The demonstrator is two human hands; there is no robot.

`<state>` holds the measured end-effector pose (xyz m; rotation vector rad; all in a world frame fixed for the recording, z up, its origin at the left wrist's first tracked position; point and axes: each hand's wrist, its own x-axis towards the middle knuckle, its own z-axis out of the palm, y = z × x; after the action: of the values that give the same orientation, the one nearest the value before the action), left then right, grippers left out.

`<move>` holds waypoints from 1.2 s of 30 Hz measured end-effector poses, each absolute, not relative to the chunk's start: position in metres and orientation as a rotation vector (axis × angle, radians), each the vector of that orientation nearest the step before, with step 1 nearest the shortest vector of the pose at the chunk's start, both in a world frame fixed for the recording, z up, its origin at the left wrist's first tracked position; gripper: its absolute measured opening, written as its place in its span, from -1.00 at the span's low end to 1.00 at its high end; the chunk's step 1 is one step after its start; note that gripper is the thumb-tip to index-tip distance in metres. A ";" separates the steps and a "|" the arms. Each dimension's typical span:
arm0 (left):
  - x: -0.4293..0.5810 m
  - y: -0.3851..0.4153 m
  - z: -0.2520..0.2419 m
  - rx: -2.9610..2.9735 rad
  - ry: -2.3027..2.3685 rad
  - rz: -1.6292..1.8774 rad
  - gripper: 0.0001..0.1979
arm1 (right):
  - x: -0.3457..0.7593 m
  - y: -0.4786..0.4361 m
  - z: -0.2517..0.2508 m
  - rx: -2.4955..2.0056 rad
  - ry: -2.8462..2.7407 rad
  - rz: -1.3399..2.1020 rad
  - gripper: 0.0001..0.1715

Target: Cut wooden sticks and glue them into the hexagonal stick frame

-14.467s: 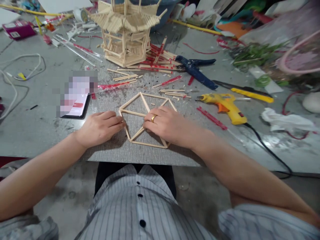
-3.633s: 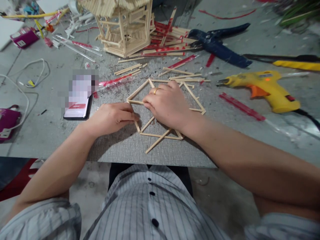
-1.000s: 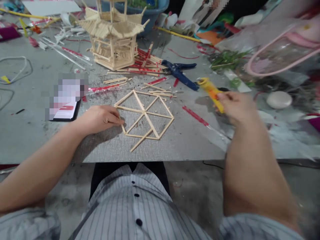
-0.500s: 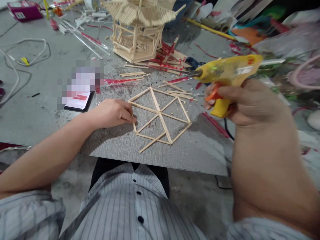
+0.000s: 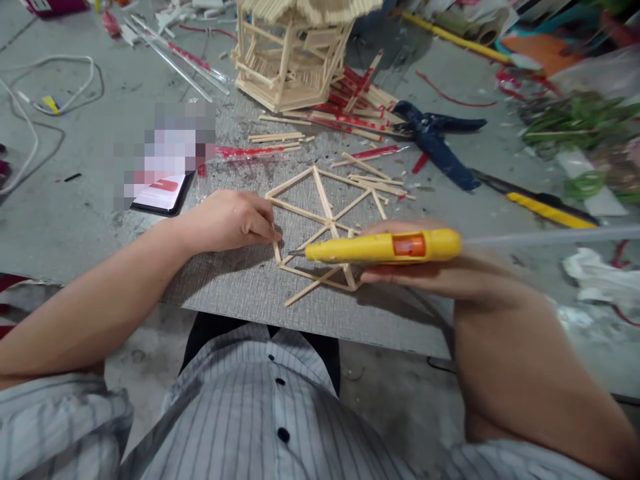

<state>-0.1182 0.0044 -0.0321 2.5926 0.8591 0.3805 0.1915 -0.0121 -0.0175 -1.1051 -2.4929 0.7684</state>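
Observation:
A hexagonal frame of thin wooden sticks (image 5: 297, 208) with spokes meeting at its centre lies flat on the table. My left hand (image 5: 240, 223) is closed, thumb and fingers pinching a stick at the frame's left side. My right hand (image 5: 405, 280) grips a yellow glue gun (image 5: 370, 247), held on its side over the right part of the frame. The gun's metal nozzle points left, at the frame's lower-left corner; whether it touches cannot be told. One loose-ended stick (image 5: 303, 293) crosses the near edge of the frame. The gun hides the frame's right corner.
Behind stands a wooden stick pavilion model (image 5: 285, 60). Near it lie red-marked sticks (image 5: 360, 100), blue-handled pliers (image 5: 435, 137) and a yellow-and-black cutter (image 5: 545, 207). A phone (image 5: 163, 190) rests at left, with a white cable (image 5: 93, 87) farther out.
My right hand has brought the glue gun left and down, from beyond the frame to its near-left corner. My left hand stays on the frame. The view has shifted slightly.

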 end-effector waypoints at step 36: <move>-0.116 0.003 -0.032 2.558 0.891 0.382 -0.78 | 0.176 -0.027 -0.013 -1.090 -2.639 0.761 -0.62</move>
<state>-0.1159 0.0032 -0.0320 2.5580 0.8909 0.3825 0.1755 -0.0274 -0.0125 -1.0896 -2.6387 0.7611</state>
